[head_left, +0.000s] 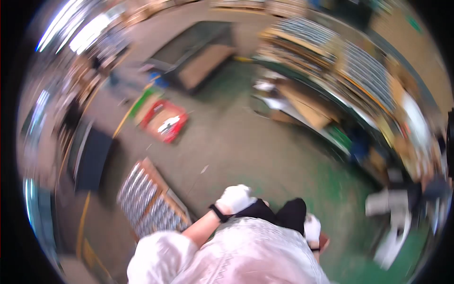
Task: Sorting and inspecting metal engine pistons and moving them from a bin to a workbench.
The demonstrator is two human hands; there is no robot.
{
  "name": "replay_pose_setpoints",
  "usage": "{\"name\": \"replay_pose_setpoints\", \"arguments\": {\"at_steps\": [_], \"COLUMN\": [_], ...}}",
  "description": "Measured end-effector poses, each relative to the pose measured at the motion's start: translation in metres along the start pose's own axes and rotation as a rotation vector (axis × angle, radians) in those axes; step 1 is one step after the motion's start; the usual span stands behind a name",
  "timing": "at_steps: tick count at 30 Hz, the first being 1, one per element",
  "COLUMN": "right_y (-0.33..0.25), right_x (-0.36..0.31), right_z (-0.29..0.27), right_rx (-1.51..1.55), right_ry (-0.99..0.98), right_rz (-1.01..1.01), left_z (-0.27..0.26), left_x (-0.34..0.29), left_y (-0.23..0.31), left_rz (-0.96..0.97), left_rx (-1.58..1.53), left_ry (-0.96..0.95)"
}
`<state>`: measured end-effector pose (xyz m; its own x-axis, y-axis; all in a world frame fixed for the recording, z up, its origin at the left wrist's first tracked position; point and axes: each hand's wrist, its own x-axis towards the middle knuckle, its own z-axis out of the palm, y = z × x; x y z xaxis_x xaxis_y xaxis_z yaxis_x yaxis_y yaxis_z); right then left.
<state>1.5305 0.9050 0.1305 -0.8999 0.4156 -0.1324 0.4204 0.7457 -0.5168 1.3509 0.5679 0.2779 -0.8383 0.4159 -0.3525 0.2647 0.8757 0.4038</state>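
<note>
My left hand (236,198), in a white glove with a black band at the wrist, hangs in front of my left thigh. The glove looks rounded, but blur smears its fingers, and nothing can be seen in it. Low beside my right leg is my right hand (312,229), also white-gloved, its fingers mostly hidden. Nearest to my left arm stands a stack of shiny silver cylindrical pieces (153,201) in rows with brown board along its side. My black-clad knees (291,213) show between the hands.
A red crate (165,120) sits on the floor ahead, beside a green one (142,103). Farther off is a large dark bin (189,57). A long workbench (326,71) with silver rows and cardboard runs along the right. A dark panel (94,158) stands left.
</note>
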Motion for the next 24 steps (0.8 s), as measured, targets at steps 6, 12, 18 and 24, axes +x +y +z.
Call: {"name": "replay_pose_setpoints", "arguments": {"at_steps": [6, 12, 18, 24], "right_y": [0.004, 0.066, 0.138, 0.176], "right_x": [-0.026, -0.135, -0.276, -0.39], "right_z": [-0.026, -0.059, -0.052, -0.061], "right_rx": [0.027, 0.13, 0.224, 0.307], "right_ry": [0.178, 0.418, 0.65, 0.88], "right_rz": [0.333, 0.809, 1.252, 1.63], "left_z": [0.022, 0.059, 0.155, 0.284], "left_x": [0.049, 0.134, 0.127, 0.041], "left_y": [0.003, 0.145, 0.361, 0.566], "left_rz": [0.511, 0.789, 1.235, 1.678], "left_rx": [0.274, 0.571, 0.574, 0.313], "left_ry": [-0.008, -0.214, -0.199, -0.425]}}
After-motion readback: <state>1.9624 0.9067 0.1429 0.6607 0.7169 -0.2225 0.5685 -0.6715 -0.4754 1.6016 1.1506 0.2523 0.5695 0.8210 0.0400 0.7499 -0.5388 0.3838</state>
